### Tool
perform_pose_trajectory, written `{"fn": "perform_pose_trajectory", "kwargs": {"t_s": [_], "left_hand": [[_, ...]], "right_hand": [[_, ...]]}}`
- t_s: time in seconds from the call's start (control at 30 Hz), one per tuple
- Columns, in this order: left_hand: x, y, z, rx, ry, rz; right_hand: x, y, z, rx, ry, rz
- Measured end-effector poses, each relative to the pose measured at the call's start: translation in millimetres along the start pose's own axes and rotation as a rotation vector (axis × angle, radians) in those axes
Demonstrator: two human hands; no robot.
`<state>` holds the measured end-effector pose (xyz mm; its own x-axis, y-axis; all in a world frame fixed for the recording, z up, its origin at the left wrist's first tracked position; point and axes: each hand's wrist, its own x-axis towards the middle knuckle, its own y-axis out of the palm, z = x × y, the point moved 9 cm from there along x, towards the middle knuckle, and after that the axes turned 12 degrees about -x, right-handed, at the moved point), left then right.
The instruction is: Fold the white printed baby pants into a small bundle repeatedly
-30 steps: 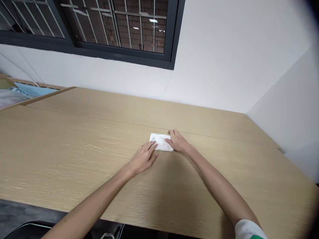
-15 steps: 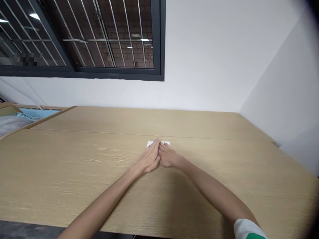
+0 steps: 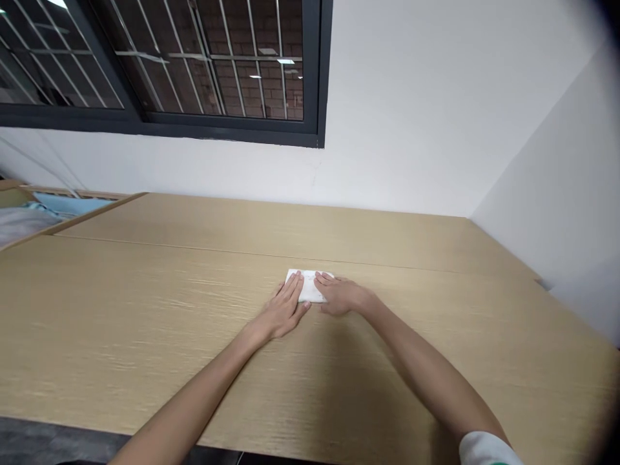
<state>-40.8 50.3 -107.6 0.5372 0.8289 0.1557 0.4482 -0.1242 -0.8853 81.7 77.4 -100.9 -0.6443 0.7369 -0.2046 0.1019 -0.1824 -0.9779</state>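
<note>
A small white rectangle [image 3: 311, 289], which looks like a folded tissue, lies flat on the wooden tabletop [image 3: 194, 361]. My left hand [image 3: 285, 306] rests on its left end, fingers stretched out and pointing away from me, thumb spread toward the right. On the right end lies my right hand [image 3: 339, 294], its fingers extended over the white piece and angled to the left. The middle of the tissue shows between the two hands, which are apart. Whether any part is pinched beneath the right palm is hidden.
A thin seam [image 3: 217, 250] crosses the tabletop just beyond the hands. Behind stands a white wall [image 3: 397, 116] with a dark-framed barred window [image 3: 320, 77]. At the far left, an open wooden compartment [image 3: 123, 205] holds pale and blue fabric. Grey floor [image 3: 48, 442] shows below the near edge.
My hands, earlier pressed together over the tissue, have moved apart toward its two ends. More of the tissue is uncovered. The camera view has shifted slightly.
</note>
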Motion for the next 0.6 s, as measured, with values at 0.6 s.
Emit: {"fn": "perform_pose_trajectory", "kwargs": {"t_s": [0.6], "left_hand": [[12,-48.1,-4,-0.103,0.051,-0.328]], "right_hand": [[-6,-55,-1,0.062,0.035,-0.414]]}}
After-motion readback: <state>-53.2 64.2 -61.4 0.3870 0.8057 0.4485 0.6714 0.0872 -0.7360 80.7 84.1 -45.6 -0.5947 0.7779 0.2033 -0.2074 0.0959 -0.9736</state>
